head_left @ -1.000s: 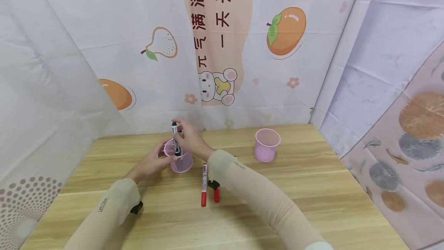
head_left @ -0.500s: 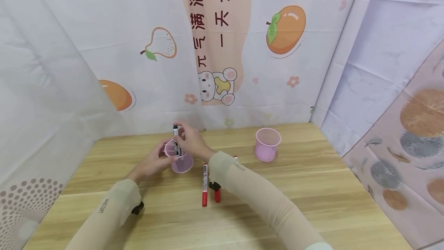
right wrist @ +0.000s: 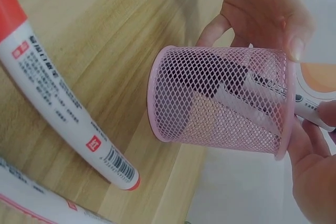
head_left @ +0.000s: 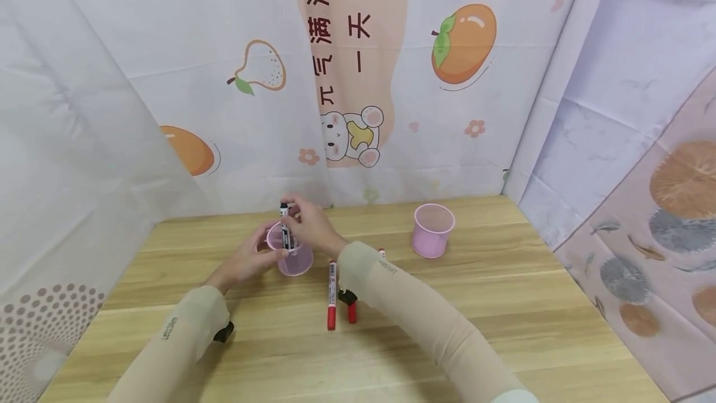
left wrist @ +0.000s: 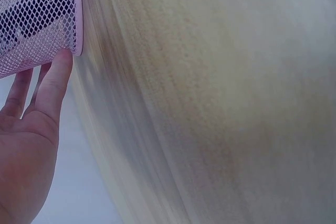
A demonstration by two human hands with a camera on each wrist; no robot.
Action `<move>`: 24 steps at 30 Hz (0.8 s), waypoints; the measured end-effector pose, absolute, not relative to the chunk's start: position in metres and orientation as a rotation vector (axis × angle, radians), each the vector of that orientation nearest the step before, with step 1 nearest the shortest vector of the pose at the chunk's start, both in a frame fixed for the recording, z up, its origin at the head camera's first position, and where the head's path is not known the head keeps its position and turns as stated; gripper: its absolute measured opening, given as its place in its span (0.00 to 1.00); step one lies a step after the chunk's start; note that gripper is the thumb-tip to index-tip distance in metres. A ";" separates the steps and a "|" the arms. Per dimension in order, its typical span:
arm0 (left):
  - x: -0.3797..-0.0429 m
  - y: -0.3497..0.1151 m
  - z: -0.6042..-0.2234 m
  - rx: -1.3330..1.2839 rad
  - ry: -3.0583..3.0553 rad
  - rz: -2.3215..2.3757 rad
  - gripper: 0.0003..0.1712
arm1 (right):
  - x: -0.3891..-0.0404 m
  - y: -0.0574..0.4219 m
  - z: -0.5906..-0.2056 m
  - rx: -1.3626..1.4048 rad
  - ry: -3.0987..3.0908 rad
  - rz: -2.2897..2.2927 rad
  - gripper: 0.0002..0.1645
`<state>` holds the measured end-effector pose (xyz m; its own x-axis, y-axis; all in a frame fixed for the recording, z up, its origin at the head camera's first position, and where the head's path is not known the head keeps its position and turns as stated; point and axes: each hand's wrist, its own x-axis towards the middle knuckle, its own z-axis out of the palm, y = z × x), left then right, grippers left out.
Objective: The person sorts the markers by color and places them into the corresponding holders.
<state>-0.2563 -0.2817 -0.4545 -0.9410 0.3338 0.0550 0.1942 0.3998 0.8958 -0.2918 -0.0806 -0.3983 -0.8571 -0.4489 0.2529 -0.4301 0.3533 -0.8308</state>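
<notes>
A pink mesh pen holder (head_left: 296, 263) stands at the back left of the wooden table. My left hand (head_left: 248, 260) holds it by the side, thumb at the rim and fingers round the far side. Above it, my right hand (head_left: 310, 226) pinches a black-capped white marker (head_left: 284, 211) upright, its lower part inside the holder. Through the mesh in the right wrist view, dark and white marker shapes show within the pen holder (right wrist: 220, 100). The left wrist view has the left hand (left wrist: 31, 140) with its fingers against the mesh holder (left wrist: 37, 19).
Two red-capped markers lie on the table: a left one (head_left: 332, 297), and a right one (head_left: 352, 313) partly hidden under the right forearm. A second pink mesh pen holder (head_left: 433, 232) stands at the back right. A printed cloth (head_left: 252, 142) hangs behind the table.
The black marker has gone a little lower into the pen holder, with the right hand moving down with it. The left hand keeps its hold on the holder.
</notes>
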 end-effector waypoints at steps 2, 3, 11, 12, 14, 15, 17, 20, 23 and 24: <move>-0.256 -0.281 -0.454 0.476 2.517 1.580 0.44 | -0.292 -0.080 -0.398 -0.843 2.584 -1.548 0.25; -0.256 -0.281 -0.453 0.477 2.518 1.579 0.44 | -0.292 -0.080 -0.398 -0.847 2.593 -1.538 0.25; -0.256 -0.281 -0.453 0.472 2.521 1.582 0.44 | -0.293 -0.080 -0.400 -0.866 2.605 -1.540 0.21; -0.256 -0.281 -0.453 0.475 2.524 1.583 0.44 | -0.293 -0.081 -0.400 -0.868 2.607 -1.544 0.20; -0.257 -0.281 -0.453 0.481 2.526 1.586 0.44 | -0.293 -0.081 -0.400 -0.871 2.616 -1.542 0.18; -0.257 -0.281 -0.454 0.485 2.527 1.587 0.44 | -0.293 -0.081 -0.400 -0.872 2.624 -1.537 0.17; -0.258 -0.281 -0.454 0.492 2.530 1.581 0.44 | -0.293 -0.081 -0.400 -0.879 2.646 -1.524 0.15; -0.258 -0.281 -0.454 0.496 2.523 1.578 0.45 | -0.293 -0.082 -0.399 -0.888 2.674 -1.496 0.15; -0.258 -0.281 -0.453 0.491 2.517 1.573 0.45 | -0.293 -0.082 -0.399 -0.889 2.691 -1.483 0.16; -0.258 -0.281 -0.453 0.488 2.515 1.574 0.45 | -0.293 -0.082 -0.400 -0.888 2.694 -1.485 0.16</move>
<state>-0.2578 -0.2810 -0.4531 -0.9383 0.3411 0.0565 0.2000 0.4019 0.8936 -0.2929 -0.0823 -0.3996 -0.8446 -0.4383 0.3073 -0.4939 0.4167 -0.7632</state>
